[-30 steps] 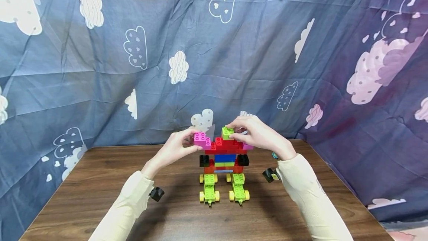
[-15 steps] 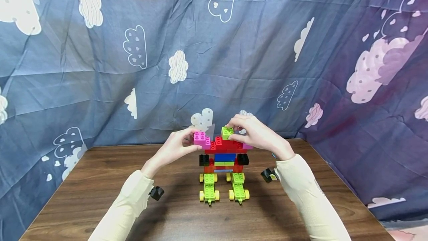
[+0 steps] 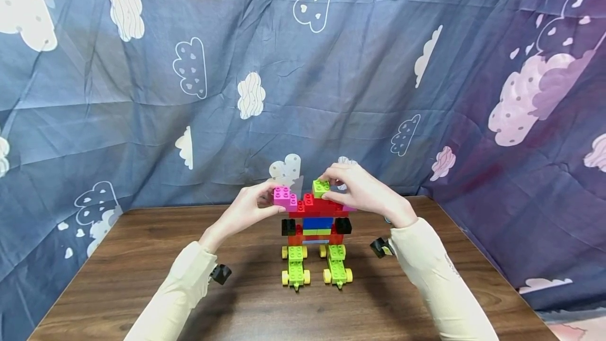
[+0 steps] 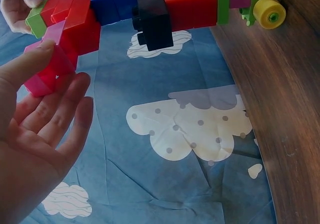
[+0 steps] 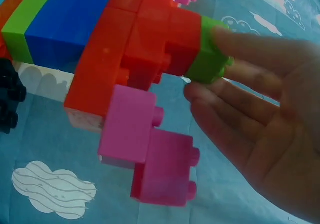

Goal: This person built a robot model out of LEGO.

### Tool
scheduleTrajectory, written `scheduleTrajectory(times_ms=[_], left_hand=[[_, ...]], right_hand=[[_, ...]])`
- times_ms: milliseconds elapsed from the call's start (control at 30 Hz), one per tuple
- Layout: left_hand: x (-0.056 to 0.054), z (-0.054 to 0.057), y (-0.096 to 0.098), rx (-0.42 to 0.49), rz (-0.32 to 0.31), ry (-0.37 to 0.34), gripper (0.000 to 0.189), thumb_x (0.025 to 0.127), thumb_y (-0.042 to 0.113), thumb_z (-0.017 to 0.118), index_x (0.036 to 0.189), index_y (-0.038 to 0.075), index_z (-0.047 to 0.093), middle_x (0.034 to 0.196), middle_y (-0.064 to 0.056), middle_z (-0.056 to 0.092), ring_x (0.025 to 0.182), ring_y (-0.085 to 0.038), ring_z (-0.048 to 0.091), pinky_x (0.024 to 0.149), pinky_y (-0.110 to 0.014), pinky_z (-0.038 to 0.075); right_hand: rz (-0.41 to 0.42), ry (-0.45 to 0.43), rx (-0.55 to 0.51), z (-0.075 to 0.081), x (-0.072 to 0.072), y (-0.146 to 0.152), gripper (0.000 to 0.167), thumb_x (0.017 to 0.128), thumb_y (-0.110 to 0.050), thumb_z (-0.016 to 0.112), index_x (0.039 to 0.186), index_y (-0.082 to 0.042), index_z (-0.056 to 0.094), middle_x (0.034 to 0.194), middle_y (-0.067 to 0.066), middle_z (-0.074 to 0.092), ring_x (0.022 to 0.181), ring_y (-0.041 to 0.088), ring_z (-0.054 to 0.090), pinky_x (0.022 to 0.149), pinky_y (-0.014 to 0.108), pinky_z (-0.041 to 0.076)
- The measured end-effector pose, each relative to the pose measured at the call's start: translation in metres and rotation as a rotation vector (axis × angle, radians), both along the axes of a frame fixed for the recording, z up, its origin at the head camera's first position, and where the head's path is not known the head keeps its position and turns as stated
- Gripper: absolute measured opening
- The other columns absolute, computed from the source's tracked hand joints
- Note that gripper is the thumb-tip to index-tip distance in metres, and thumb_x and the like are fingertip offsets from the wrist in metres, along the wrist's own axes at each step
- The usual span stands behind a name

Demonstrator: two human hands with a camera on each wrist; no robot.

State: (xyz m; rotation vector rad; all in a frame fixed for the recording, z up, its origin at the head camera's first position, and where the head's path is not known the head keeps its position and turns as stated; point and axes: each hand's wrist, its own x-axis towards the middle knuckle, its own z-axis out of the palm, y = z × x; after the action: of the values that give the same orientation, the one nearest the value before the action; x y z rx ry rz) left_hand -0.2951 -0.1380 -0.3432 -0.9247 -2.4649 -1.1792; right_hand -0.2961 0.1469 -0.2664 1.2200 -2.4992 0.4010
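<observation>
A toy figure of building bricks stands upright on the table, with red bricks (image 3: 319, 206) across its top and a blue brick (image 3: 317, 223) in its middle. My left hand (image 3: 246, 205) holds the stepped pink bricks (image 3: 281, 196) at the figure's upper left, thumb on one side and fingers on the other. On the very top sits a lime green brick (image 3: 320, 189), pinched by my right hand (image 3: 362, 189). In the right wrist view, more pink bricks (image 5: 167, 169) jut out from the other shoulder, below that hand and apart from it.
Two lime green wheeled bases (image 3: 295, 270) with yellow wheels carry the figure. Black bricks (image 3: 288, 227) stick out at both sides of its body. The brown wooden table (image 3: 165, 257) ends at a blue cloud-patterned cloth (image 3: 213, 146) behind. A small round blue thing lies partly hidden beyond the right wrist.
</observation>
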Motion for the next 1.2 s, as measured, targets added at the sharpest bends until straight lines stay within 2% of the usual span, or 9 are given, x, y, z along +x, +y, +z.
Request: scheduleTrajectory(times_ms=[133,267,433,600,867,1067,1200], left_hand=[[0.0004,-0.0010,-0.0003,-0.003,0.003,-0.001,0.044,0.085,0.022,0.079,0.125,0.013,0.063,0.107,-0.005,0.071,0.089,-0.015,0.066,0.085,-0.036,0.060],[0.0004,-0.0010,-0.0007,0.001,0.008,0.007,0.044,0.085,0.022,0.079,0.125,0.013,0.063,0.107,-0.005,0.071,0.089,-0.015,0.066,0.084,-0.036,0.060],[0.0002,-0.0011,-0.0004,0.003,0.011,0.007,0.043,0.085,0.021,0.079,0.124,0.012,0.063,0.106,-0.005,0.071,0.088,-0.015,0.065,0.084,-0.036,0.060],[0.0002,-0.0010,0.0002,0.003,0.009,0.004,0.043,0.084,0.021,0.079,0.123,0.012,0.063,0.105,-0.005,0.071,0.088,-0.015,0.065,0.084,-0.036,0.060],[0.0011,-0.0003,-0.0003,0.001,0.013,0.001,0.044,0.085,0.021,0.079,0.124,0.012,0.063,0.106,-0.005,0.071,0.088,-0.015,0.065,0.085,-0.037,0.060],[0.0004,-0.0008,-0.0001,-0.001,0.015,0.009,0.043,0.085,0.021,0.079,0.124,0.012,0.063,0.106,-0.005,0.071,0.089,-0.015,0.065,0.084,-0.036,0.060],[0.0004,-0.0014,-0.0004,-0.001,0.015,0.000,0.043,0.085,0.022,0.079,0.124,0.013,0.063,0.106,-0.005,0.071,0.090,-0.019,0.066,0.085,-0.037,0.060]], right_hand=[[0.011,-0.086,-0.022,0.0034,0.0010,0.0028,0.027,0.087,-0.023,0.076,0.111,-0.010,0.073,0.098,0.001,0.073,0.084,0.014,0.061,0.076,0.030,0.057],[0.005,-0.130,-0.018,0.0063,0.0005,0.0032,0.029,0.089,-0.022,0.073,0.116,-0.011,0.073,0.103,0.002,0.074,0.086,0.011,0.062,0.078,0.029,0.060],[0.005,-0.113,-0.010,0.0061,0.0004,0.0023,0.027,0.090,-0.022,0.073,0.114,-0.011,0.073,0.099,-0.001,0.072,0.083,0.011,0.059,0.074,0.028,0.055],[0.004,-0.082,-0.011,0.0036,-0.0001,0.0022,0.023,0.090,-0.023,0.073,0.110,-0.012,0.072,0.091,-0.004,0.067,0.083,0.016,0.057,0.077,0.031,0.049],[0.011,-0.035,0.000,0.0021,0.0008,0.0015,0.023,0.090,-0.020,0.073,0.111,-0.011,0.073,0.094,-0.001,0.070,0.084,0.017,0.058,0.077,0.031,0.047],[-0.003,-0.040,-0.002,0.0022,0.0015,0.0003,0.023,0.089,-0.022,0.073,0.110,-0.011,0.072,0.094,-0.001,0.069,0.086,0.018,0.058,0.080,0.033,0.047],[-0.019,-0.047,0.013,0.0021,0.0023,0.0008,0.025,0.089,-0.023,0.073,0.111,-0.012,0.071,0.093,-0.002,0.067,0.086,0.014,0.054,0.080,0.032,0.046]])
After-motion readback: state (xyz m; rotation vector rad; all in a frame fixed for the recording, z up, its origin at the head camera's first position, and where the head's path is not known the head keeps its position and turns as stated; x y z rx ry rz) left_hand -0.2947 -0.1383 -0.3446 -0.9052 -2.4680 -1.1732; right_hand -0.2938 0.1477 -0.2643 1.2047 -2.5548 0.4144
